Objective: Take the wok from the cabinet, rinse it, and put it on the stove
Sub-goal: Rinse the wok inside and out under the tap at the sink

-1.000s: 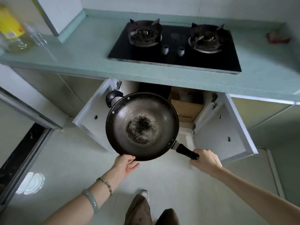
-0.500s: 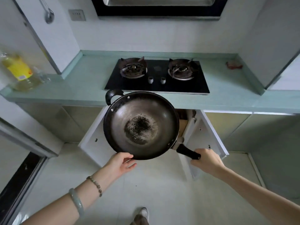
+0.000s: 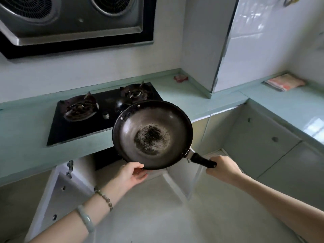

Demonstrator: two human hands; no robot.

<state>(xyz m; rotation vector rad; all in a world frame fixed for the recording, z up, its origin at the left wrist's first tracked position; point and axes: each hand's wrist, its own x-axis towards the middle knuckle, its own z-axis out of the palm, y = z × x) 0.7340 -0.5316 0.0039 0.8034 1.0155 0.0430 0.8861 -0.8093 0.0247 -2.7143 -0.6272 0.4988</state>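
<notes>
Counter (image 3: 26, 137) spans mid-frame. Stove (image 3: 84, 123) set into it, centre left. Cabinet (image 3: 57, 195) below, lower centre, doors open. Wok (image 3: 152, 134) at frame centre, held in the air in front of the counter edge, empty, scorched patch in bowl. Right hand (image 3: 225, 170) wrapped round the handle (image 3: 201, 161); judged to bear the weight. Left hand (image 3: 129, 176) pinches the near rim, thumb on top, fingers beneath; likely steadying against tilt. No sink in view; rinse not yet done.

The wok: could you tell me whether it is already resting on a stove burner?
No, the wok is held in the air, off the stove, the left hand gripping its rim and the right hand its handle.
</notes>
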